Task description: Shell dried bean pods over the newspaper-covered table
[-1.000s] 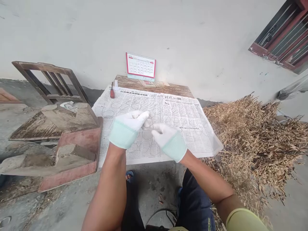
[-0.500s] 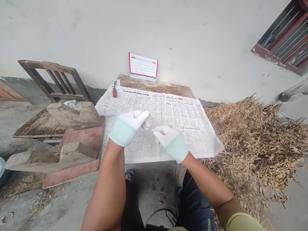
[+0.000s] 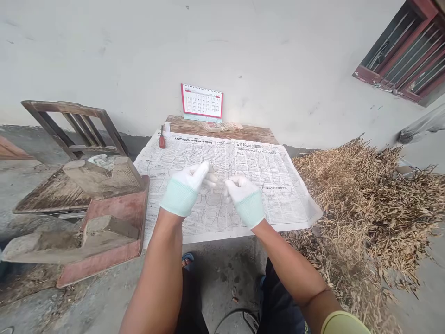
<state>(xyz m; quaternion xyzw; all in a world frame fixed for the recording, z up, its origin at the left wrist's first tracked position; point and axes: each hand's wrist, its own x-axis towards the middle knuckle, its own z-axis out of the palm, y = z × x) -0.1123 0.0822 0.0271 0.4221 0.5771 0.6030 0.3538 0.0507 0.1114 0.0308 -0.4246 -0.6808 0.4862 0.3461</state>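
Both my hands wear white gloves with pale green cuffs and hover close together over a newspaper [image 3: 274, 181] spread on a low wooden table [image 3: 252, 133]. My left hand [image 3: 189, 182] is pinched, fingertips pointing right. My right hand [image 3: 241, 191] is curled into a loose fist a small gap away. Whatever they hold is too thin to make out. Several thin wire loops [image 3: 205, 199] lie across the newspaper under and around my hands.
A red-handled screwdriver [image 3: 162, 138] lies at the paper's far left corner, near a desk calendar [image 3: 202, 101] and a booklet [image 3: 220, 125]. Left are a wooden chair frame [image 3: 74, 125] and stone blocks on a red slab [image 3: 116, 208]. Right is a straw pile [image 3: 368, 199].
My hands, nearly touching at the fingertips before, have drawn slightly apart. The view has tilted down a little.
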